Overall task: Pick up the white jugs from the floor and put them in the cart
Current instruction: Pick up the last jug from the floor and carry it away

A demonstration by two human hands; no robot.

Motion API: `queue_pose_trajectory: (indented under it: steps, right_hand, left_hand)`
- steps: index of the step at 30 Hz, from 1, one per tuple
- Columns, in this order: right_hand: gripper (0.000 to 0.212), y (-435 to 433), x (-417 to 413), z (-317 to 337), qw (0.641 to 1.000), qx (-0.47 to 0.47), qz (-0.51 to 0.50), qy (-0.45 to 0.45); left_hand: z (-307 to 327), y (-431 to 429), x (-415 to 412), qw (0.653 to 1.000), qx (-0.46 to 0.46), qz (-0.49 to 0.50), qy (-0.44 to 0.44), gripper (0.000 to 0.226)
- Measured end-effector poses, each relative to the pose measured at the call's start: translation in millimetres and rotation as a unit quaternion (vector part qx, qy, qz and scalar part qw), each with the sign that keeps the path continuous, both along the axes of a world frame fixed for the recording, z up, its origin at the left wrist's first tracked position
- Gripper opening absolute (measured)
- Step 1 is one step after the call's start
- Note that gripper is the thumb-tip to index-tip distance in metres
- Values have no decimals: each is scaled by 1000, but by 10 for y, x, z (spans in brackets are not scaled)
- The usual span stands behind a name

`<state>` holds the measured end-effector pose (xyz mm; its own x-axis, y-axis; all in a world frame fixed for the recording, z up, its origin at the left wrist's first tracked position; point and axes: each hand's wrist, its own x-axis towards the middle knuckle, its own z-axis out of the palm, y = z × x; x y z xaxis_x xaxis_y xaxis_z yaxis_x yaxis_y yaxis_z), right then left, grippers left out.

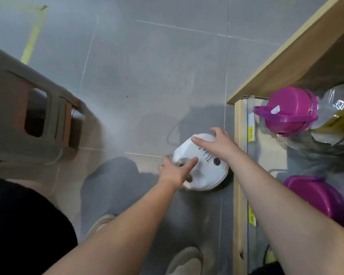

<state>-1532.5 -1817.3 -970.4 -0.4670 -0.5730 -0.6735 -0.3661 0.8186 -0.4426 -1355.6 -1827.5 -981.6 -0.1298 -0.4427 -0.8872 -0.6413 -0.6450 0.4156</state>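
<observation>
One white jug (pixel 202 167) with a printed label lies on the grey tiled floor beside a wooden shelf. My left hand (pixel 175 170) reaches to its handle end, thumb stretched over the jug's top; its other fingers are hidden behind the hand. My right hand (pixel 218 143) lies over the jug's far end with the fingers spread and nearly straight on its surface. The grey plastic cart (pixel 36 116) fills the left side of the view, an arm's length from the jug.
A wooden shelf (pixel 239 155) stands at the right, holding magenta plastic containers (pixel 288 111) and wrapped goods. Yellow tape (pixel 31 42) marks the floor at far left. My shoes (pixel 184 261) stand just below the jug.
</observation>
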Motion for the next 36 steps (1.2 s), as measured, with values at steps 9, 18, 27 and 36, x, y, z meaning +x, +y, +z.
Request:
queue_pose_trajectory:
  steps: [9,18,27,36]
  right_hand:
    - [121,37,-150,-370,997,75,-18,-11]
    - [134,211,226,-376,972,143,-163,-95]
    - [142,284,344,-469,942,105,-255,-191]
    - [126,324,426,-371,938,-27,-299,-174]
  left_hand:
    - [-270,53,-174,988,84,127,34,82]
    - [-256,-599,-44,991,-92,-91,-21,104]
    - [-385,-751,69,993,-32,-117,7,109]
    - [-325,-668,154,990,-82,-111,39,127]
